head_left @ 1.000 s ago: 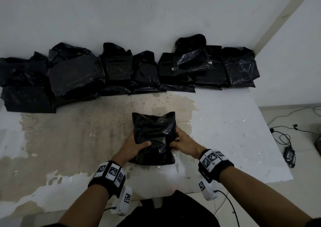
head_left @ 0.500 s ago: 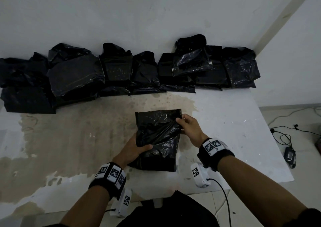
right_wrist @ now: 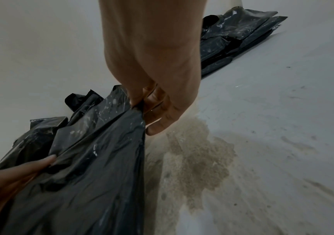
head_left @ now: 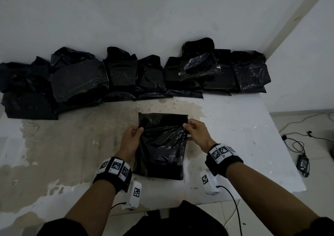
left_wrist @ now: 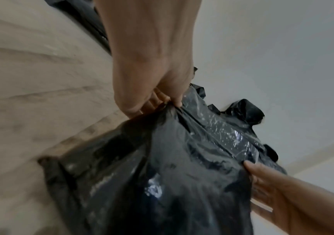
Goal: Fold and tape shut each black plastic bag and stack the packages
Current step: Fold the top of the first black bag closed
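Note:
A black plastic bag (head_left: 162,145) lies in front of me on the white table (head_left: 244,145), its top flap stretched flat toward the wall. My left hand (head_left: 134,132) pinches the bag's left edge near the top, seen close in the left wrist view as fingers (left_wrist: 172,101) gripping gathered plastic (left_wrist: 162,167). My right hand (head_left: 191,127) pinches the right edge at the same height; the right wrist view shows its fingers (right_wrist: 142,101) clamped on the plastic (right_wrist: 94,167). No tape is in view.
Several black packages (head_left: 126,76) are piled in a row along the back wall, from the far left (head_left: 27,95) to the right corner (head_left: 249,73). The table has a worn brown patch (head_left: 72,136). Cables and a charger (head_left: 303,161) lie on the floor at right.
Both hands moved from the bag's lower sides up to its upper edges. The top flap, bunched before, is now pulled out flat and wide toward the wall.

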The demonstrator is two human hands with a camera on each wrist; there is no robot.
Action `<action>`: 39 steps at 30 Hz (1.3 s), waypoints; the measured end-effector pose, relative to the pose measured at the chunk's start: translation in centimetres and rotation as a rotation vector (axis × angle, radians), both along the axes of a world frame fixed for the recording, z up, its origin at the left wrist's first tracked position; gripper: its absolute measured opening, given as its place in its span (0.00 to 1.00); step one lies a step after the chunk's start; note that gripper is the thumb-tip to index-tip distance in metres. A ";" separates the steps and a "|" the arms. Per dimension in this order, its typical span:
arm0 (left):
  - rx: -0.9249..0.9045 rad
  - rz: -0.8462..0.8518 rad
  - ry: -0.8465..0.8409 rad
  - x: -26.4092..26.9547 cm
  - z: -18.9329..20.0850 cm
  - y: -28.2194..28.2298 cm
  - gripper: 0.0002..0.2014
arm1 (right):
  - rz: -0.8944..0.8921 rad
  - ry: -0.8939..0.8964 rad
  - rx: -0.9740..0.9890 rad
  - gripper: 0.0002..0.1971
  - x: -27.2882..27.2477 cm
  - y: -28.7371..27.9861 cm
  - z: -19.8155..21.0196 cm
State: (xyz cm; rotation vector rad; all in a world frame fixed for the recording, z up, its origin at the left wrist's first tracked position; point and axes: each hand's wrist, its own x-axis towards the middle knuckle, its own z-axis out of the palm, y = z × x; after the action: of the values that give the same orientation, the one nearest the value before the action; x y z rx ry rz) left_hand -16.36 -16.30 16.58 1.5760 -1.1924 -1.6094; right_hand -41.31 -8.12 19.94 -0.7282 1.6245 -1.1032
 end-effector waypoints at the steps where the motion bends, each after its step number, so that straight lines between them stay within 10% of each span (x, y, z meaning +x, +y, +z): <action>1: 0.001 -0.022 -0.004 -0.1 0.1 0.1 0.08 | 0.000 0.012 0.001 0.07 -0.1 -0.1 -0.2; 19: 0.087 0.038 0.235 1.0 2.4 -1.3 0.10 | 0.077 0.118 0.015 0.10 -0.3 -1.3 -0.3; 32: -0.015 -0.048 0.172 1.2 2.5 -1.9 0.07 | 0.146 -0.009 0.140 0.08 0.6 -0.4 -0.1; 39: -0.015 -0.315 -0.048 1.9 -0.1 -0.7 0.16 | 0.139 0.271 0.117 0.07 0.8 -0.3 -2.4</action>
State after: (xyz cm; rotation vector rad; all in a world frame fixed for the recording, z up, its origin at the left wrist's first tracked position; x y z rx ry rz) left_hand -14.49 -17.00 16.53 1.4805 -1.5374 -1.7578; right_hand -40.54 -8.40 17.50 -0.9287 1.8178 -0.8288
